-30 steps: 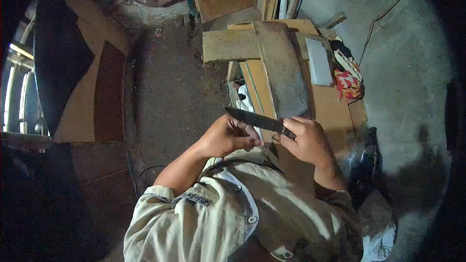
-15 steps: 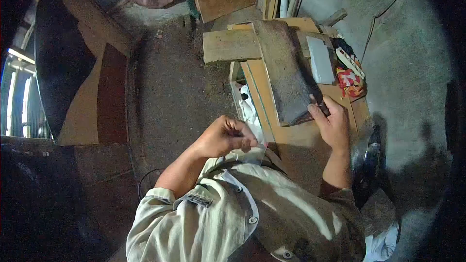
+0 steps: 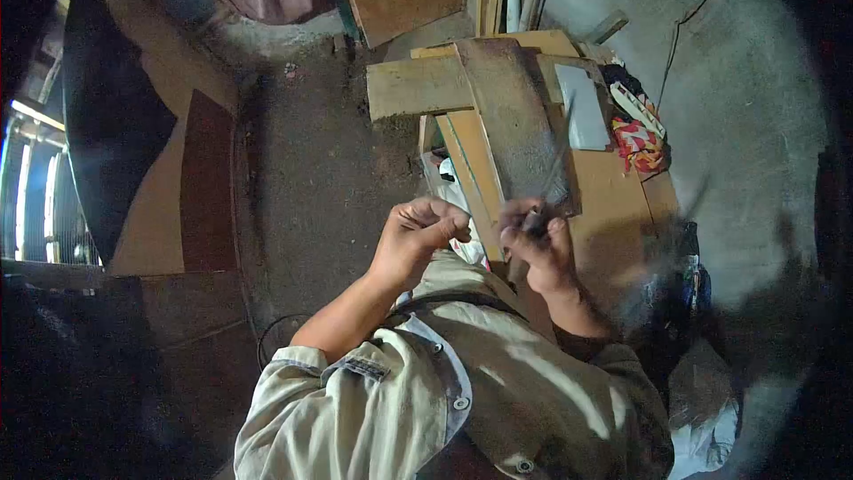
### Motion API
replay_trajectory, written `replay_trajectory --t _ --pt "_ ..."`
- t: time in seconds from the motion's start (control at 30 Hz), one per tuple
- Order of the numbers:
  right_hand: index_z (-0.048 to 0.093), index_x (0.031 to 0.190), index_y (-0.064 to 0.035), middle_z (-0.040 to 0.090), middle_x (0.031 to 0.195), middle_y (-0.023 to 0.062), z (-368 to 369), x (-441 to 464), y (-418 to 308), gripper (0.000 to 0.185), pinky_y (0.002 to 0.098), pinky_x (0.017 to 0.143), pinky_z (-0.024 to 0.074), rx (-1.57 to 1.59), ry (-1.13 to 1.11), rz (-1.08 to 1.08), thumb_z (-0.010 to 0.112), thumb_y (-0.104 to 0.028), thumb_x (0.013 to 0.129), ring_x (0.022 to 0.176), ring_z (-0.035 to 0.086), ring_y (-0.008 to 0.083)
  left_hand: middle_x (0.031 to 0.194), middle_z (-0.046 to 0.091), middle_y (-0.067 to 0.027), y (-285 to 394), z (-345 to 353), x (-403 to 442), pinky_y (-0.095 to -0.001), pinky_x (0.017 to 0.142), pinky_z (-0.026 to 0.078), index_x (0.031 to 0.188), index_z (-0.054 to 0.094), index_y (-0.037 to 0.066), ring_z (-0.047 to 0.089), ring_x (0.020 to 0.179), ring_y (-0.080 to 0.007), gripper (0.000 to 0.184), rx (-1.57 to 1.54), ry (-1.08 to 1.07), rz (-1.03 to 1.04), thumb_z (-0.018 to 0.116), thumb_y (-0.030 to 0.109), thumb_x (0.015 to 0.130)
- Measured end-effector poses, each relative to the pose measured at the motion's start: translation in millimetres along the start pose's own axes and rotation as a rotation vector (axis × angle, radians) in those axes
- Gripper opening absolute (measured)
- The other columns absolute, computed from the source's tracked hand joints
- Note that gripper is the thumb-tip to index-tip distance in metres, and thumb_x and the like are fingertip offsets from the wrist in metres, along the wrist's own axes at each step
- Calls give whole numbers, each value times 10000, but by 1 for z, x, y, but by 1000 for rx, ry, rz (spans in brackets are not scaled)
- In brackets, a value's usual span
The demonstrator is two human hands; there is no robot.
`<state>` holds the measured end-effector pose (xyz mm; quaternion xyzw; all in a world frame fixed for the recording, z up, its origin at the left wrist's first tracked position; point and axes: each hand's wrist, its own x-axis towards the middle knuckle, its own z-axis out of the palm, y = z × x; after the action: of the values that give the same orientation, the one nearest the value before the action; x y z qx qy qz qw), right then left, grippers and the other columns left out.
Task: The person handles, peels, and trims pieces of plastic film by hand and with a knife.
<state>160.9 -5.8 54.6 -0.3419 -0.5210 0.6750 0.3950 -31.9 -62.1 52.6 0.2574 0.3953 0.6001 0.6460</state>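
My left hand is raised in front of my shirt, its fingers curled and the thumb pressed to them. Whatever it may pinch is too small to make out. Close by on the right, my right hand is closed around a dark-handled tool, smeared by motion. A thin grey streak rises from its handle, perhaps a blade; its exact kind is unclear. Beyond that hand lies a worn wooden board with a darkened surface, resting on other boards.
A pale plank lies crosswise under the worn board. To its right are a white flat slab and a red-and-yellow patterned wrapper. White plastic shows beside the boards. A concrete wall stands at right.
My right hand has moved left and slightly down with the dark-handled tool, off the worn board and close to my left hand. My left hand has tilted more upright.
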Motion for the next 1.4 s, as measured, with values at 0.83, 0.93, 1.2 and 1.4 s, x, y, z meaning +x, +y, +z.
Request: replay_trajectory --t 0.83,0.93,1.2,1.4 --pt "616 884 15 595 693 4 -6 1 -35 161 229 601 437 -432 50 -40 649 -137 845 635 529 60 769 658 -59 4 0 1 -267 646 482 867 647 2 612 681 -136 157 50 -48 -89 659 159 858" --pt "611 891 18 600 662 33 -14 -9 -31 192 263 561 435 -493 54 -213 673 -153 830 621 534 71 755 651 -54 10 -1 1 -271 590 489 848 634 13 616 648 -136 157 -128 44 -46 650 168 867" --pt "615 918 14 616 734 100 -19 -25 -63 198 269 620 463 -955 -124 -129 686 -133 804 666 588 126 766 612 -63 33 -3 -2 -298 610 497 826 618 13 596 663 -158 187 -151 57 76 611 187 894" --pt "595 853 24 561 672 125 -20 -25 -58 212 308 542 437 -983 -135 -234 697 -151 790 566 550 180 754 622 -72 35 -6 -1 -305 616 501 832 622 4 597 656 -162 156 -192 25 182 615 151 885"
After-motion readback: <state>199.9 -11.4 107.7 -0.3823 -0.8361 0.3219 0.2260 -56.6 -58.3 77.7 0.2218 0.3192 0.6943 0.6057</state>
